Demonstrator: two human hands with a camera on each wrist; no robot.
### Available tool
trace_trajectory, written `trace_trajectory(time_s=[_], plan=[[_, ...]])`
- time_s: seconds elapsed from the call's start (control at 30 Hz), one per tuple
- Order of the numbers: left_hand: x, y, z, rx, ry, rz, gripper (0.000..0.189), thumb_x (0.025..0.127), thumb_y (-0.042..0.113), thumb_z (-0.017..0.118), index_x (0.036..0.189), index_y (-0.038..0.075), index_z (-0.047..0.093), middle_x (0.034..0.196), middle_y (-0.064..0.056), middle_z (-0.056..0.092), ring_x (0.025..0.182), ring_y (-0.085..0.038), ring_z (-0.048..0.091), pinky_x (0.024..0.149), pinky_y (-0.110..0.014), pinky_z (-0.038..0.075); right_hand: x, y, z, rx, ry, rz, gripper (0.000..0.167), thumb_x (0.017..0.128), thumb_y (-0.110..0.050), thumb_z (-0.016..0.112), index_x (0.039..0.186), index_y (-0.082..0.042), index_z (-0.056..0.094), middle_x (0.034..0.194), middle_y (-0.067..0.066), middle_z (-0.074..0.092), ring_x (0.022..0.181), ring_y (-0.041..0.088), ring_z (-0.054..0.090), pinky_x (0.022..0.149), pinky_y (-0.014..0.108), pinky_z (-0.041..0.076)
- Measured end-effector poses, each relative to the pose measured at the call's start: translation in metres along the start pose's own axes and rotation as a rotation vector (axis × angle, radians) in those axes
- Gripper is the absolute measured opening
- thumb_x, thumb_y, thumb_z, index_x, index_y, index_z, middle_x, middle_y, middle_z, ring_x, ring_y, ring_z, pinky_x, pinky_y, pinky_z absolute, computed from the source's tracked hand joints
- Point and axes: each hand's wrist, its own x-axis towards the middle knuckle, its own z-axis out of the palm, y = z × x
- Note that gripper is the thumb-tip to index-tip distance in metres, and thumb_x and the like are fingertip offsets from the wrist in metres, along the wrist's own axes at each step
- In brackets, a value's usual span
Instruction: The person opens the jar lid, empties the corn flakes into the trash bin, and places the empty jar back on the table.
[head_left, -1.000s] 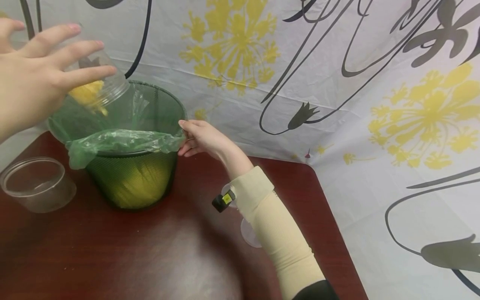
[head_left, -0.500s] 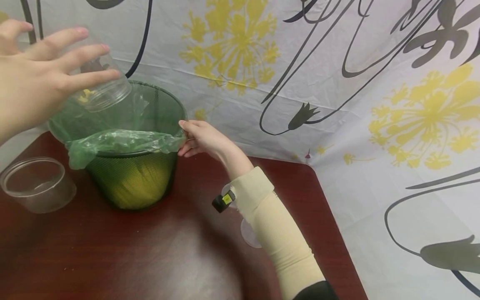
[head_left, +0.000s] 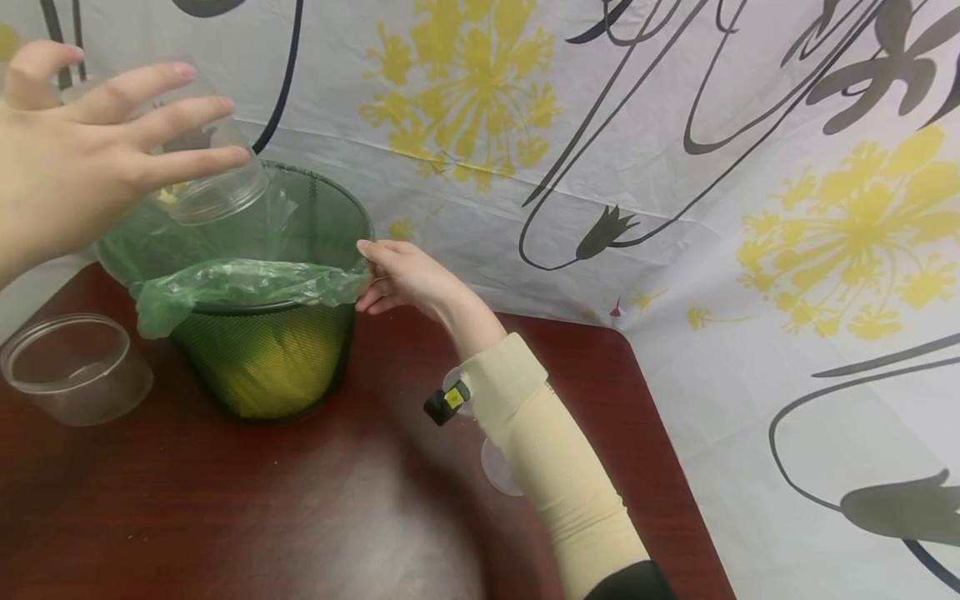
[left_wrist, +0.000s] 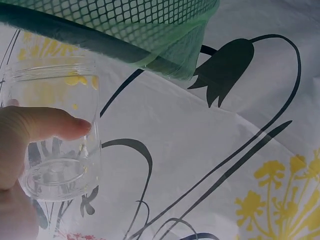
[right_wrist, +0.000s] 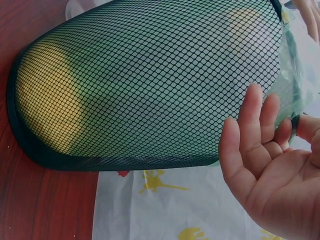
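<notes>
My left hand (head_left: pixel 112 162) grips a clear plastic jar (head_left: pixel 221 193), tipped mouth-down over the black mesh wastebasket (head_left: pixel 217 350) at the back left. In the left wrist view, a few yellow bits cling inside the jar (left_wrist: pixel 55 92) near its mouth, and the thumb lies across its side. A green plastic bag (head_left: pixel 247 282) lines the basket and folds over its rim. Yellow stuff (right_wrist: pixel 50 100) shows through the mesh at the bottom. My right hand (head_left: pixel 412 275) pinches the rim on the right side, with its other fingers against the mesh in the right wrist view.
A clear round tub (head_left: pixel 82 371) without a lid stands on the dark red table (head_left: pixel 300 517), left of the basket. A clear disc (head_left: pixel 498 467) lies partly under my right forearm. Patterned cloth (head_left: pixel 465 75) hangs behind and to the right.
The yellow mass in the jar has dropped out, leaving only small bits. The left hand and jar have shifted slightly right. My right hand and the wastebasket have stayed put.
</notes>
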Motion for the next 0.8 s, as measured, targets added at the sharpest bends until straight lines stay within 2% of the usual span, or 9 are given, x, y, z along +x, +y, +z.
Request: trace_trajectory(time_s=[0.2,0.33,0.57,0.67,0.73,0.8], plan=[[0.002,-0.004,0.0,-0.004,-0.022,0.061,0.082,0.089,-0.023,0.02,0.149,0.031,0.028,0.155,0.0,0.026,0.136,-0.03,0.029,0.101,-0.064,0.013,-0.001,-0.003,0.001,-0.007,-0.006,-0.001,0.036,0.103,-0.032,0.043,0.08,-0.004,0.041,0.065,0.014,0.055,0.066,0.026,0.065,0.07,0.042,0.055],[0.003,-0.009,0.002,0.02,-0.055,0.09,0.085,0.086,-0.026,0.02,0.149,0.03,0.027,0.156,-0.001,0.024,0.136,-0.029,0.028,0.098,-0.065,0.014,-0.001,-0.003,0.001,-0.004,-0.006,0.001,0.036,0.103,-0.031,0.042,0.08,-0.004,0.041,0.064,0.013,0.053,0.066,0.026,0.065,0.068,0.041,0.054],[0.001,-0.014,0.004,0.066,-0.064,0.13,0.082,0.086,-0.025,0.02,0.15,0.027,0.026,0.157,-0.003,0.022,0.136,-0.03,0.028,0.097,-0.066,0.017,0.0,-0.004,0.001,-0.003,-0.009,0.001,0.035,0.103,-0.032,0.042,0.082,-0.004,0.042,0.065,0.014,0.055,0.067,0.026,0.065,0.068,0.039,0.055],[0.0,-0.016,0.004,0.179,-0.121,0.153,0.083,0.088,-0.022,0.016,0.153,0.029,0.012,0.158,-0.006,0.016,0.139,-0.027,0.025,0.096,-0.066,0.021,0.0,-0.004,0.001,-0.002,-0.008,0.005,0.035,0.103,-0.032,0.042,0.082,-0.004,0.041,0.066,0.014,0.054,0.067,0.026,0.065,0.068,0.039,0.055],[-0.001,-0.018,0.003,0.305,-0.172,0.181,0.081,0.088,-0.022,0.012,0.154,0.025,0.004,0.158,-0.01,0.014,0.141,-0.026,0.021,0.094,-0.065,0.026,0.0,-0.004,0.0,-0.004,-0.008,0.006,0.035,0.103,-0.032,0.042,0.083,-0.003,0.041,0.066,0.014,0.054,0.067,0.026,0.065,0.069,0.039,0.055],[-0.001,-0.02,0.003,0.406,-0.211,0.217,0.078,0.088,-0.021,0.009,0.153,0.021,0.002,0.157,-0.014,0.014,0.142,-0.026,0.018,0.092,-0.064,0.027,-0.001,-0.004,0.0,-0.005,-0.006,0.01,0.035,0.103,-0.032,0.042,0.083,-0.003,0.041,0.067,0.014,0.055,0.067,0.025,0.065,0.071,0.04,0.055]])
